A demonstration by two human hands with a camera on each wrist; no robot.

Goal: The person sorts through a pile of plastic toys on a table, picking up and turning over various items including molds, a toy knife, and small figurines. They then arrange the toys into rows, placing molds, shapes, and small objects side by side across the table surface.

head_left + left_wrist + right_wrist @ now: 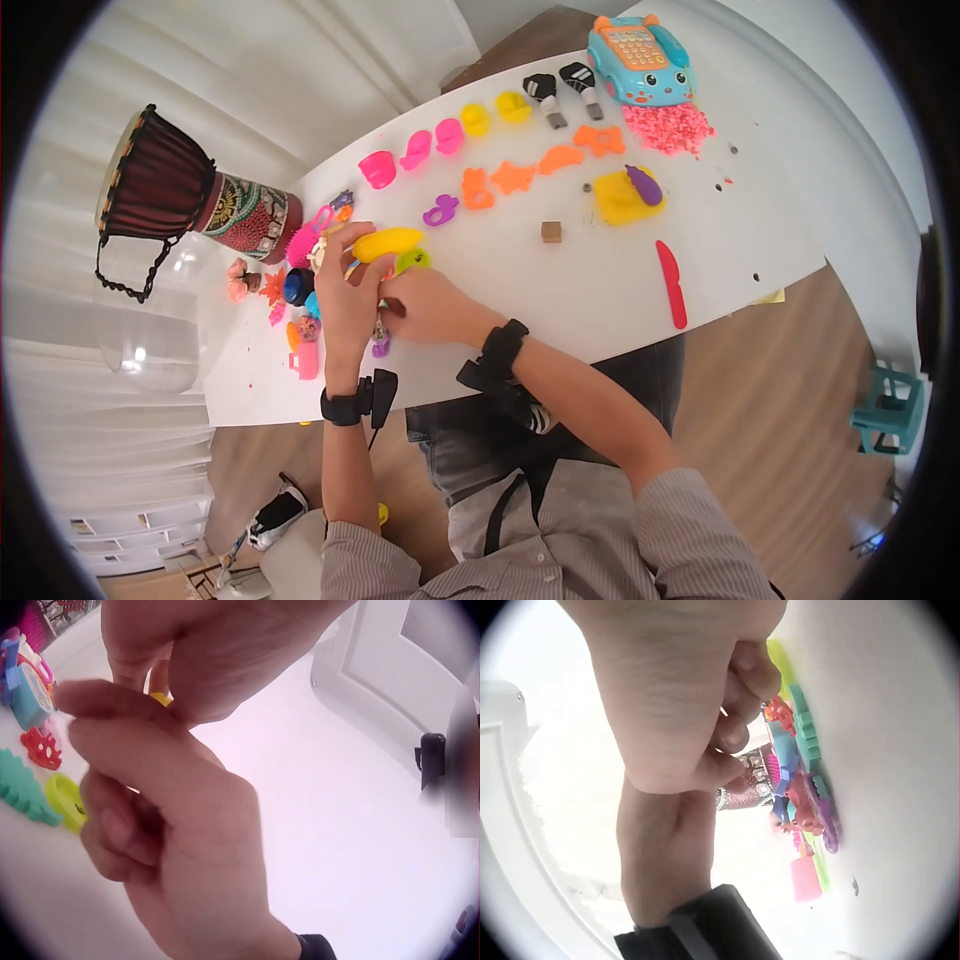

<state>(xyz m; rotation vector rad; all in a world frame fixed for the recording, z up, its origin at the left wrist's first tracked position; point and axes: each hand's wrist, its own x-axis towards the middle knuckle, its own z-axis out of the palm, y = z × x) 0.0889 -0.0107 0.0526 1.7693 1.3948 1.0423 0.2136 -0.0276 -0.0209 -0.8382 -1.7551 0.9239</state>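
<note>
In the head view my left hand [352, 300] and right hand [435, 305] meet above the left part of the table, fingertips close together. A yellow oblong toy [388, 243] and a lime-green toy [412, 261] lie just beyond them. The left wrist view has my left hand [176, 802] with lower fingers curled, touching my right hand [217, 656]; a bit of yellow [160, 698] shows between them. The right wrist view shows my right hand [675, 697] with bent fingers, overlapping my left hand [667, 851]. Anything between the fingertips is hidden.
Loose toys crowd around a spiky pink toy [303, 243] beside a drum [248, 215]. Pink cups [378, 170], orange shapes [512, 177], a toy phone [642, 70], a yellow tray [620, 205], a wooden block [551, 232] and a red knife [672, 285] also lie about.
</note>
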